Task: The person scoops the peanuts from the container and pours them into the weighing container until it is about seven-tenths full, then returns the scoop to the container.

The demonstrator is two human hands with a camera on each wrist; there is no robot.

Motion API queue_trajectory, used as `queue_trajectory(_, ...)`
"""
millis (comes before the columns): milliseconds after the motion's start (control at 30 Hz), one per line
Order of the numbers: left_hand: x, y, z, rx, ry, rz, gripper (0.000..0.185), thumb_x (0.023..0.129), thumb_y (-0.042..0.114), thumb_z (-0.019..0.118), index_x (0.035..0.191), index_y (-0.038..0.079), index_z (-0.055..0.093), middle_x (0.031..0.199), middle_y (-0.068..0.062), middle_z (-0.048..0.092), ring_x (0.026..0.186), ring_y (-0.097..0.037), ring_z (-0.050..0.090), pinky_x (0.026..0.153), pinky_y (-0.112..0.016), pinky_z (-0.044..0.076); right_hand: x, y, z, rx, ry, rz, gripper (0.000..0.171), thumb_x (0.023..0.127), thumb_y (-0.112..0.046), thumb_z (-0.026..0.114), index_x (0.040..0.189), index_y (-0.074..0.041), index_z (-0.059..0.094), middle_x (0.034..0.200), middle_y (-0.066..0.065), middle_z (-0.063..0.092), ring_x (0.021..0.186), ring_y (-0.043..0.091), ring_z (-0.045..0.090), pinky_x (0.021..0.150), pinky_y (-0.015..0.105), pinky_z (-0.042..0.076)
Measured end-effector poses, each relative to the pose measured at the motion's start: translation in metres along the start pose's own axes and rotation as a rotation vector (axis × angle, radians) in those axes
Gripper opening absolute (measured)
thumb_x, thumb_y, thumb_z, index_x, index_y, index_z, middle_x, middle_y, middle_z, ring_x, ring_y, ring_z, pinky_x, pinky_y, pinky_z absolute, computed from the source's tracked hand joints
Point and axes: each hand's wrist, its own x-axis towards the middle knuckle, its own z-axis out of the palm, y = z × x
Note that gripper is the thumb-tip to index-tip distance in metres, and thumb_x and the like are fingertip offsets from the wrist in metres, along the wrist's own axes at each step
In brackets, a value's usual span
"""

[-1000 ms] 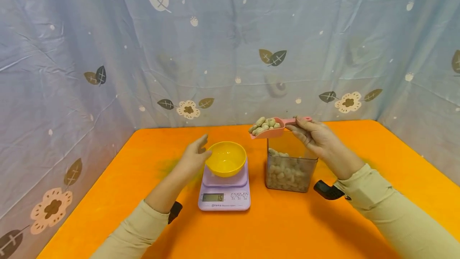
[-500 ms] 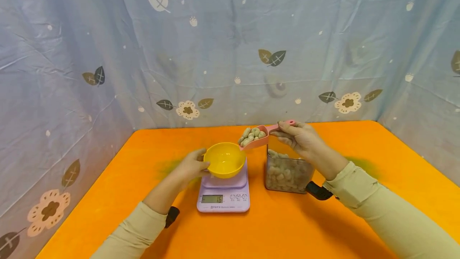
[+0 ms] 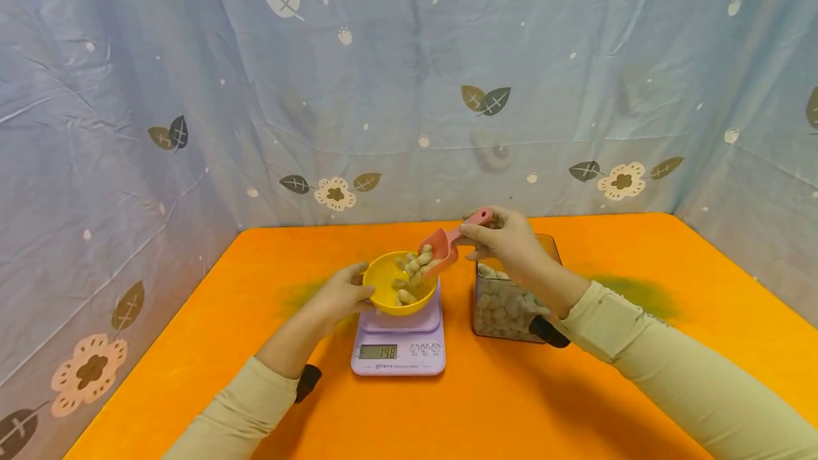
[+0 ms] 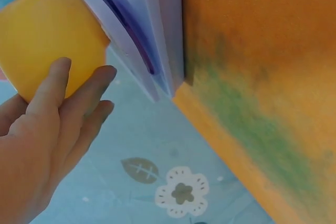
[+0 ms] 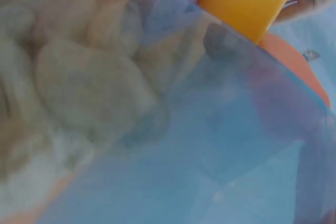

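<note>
A yellow bowl (image 3: 386,298) stands on a purple kitchen scale (image 3: 399,359), whose display looks like 198 with the decimal point unclear. At the bowl's left side, my left hand (image 3: 341,294) holds the rim; in the left wrist view its fingers (image 4: 46,95) lie against the outer wall. My right hand (image 3: 511,241) grips the handle of a pink scoop (image 3: 441,243), tilted down over the bowl's right rim. Unshelled peanuts (image 3: 417,265) slide from the scoop into the bowl, some blurred in mid-fall. The right wrist view does not show the right hand's fingers clearly.
Right of the scale, a clear plastic container (image 3: 511,336) holds many more peanuts, partly under my right forearm. An orange cloth (image 3: 268,250) covers the table. Blue patterned curtains (image 3: 409,91) enclose the back and sides.
My left hand has moved in to the bowl's rim. The right hand has carried the scoop left and down and tipped it, so peanuts fall into the bowl. The scale reading has risen.
</note>
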Motion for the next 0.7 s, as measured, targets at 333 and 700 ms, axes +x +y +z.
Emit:
queue_trajectory(333,0.000,0.001,-0.003,-0.003,-0.003,-0.001,0.056,0.099,-0.009,0.040,0.147,-0.017,0.012,0.147,-0.041,0.023,0.125,-0.049,0.044,0.100,-0.051,0.044,-0.004,-0.013,-0.021,0.138,0.016,-0.108,0.006,0.095,-0.002,0.060,0.098,-0.006,0.064,0.083,0.001,0.071,0.077,0.014,0.071,0.063,0.025,0.059)
queue_trajectory(700,-0.003,0.009,-0.009,0.089,0.117,0.062,0.056,0.098,-0.004,0.040,0.149,-0.011,0.018,0.151,-0.033,0.025,0.136,-0.047,0.031,0.110,-0.053,0.032,-0.021,-0.027,-0.070,0.474,-0.014,-0.115,0.007,0.093,0.003,0.060,0.093,0.001,0.066,0.089,0.013,0.073,0.081,0.021,0.073,0.062,0.027,0.059)
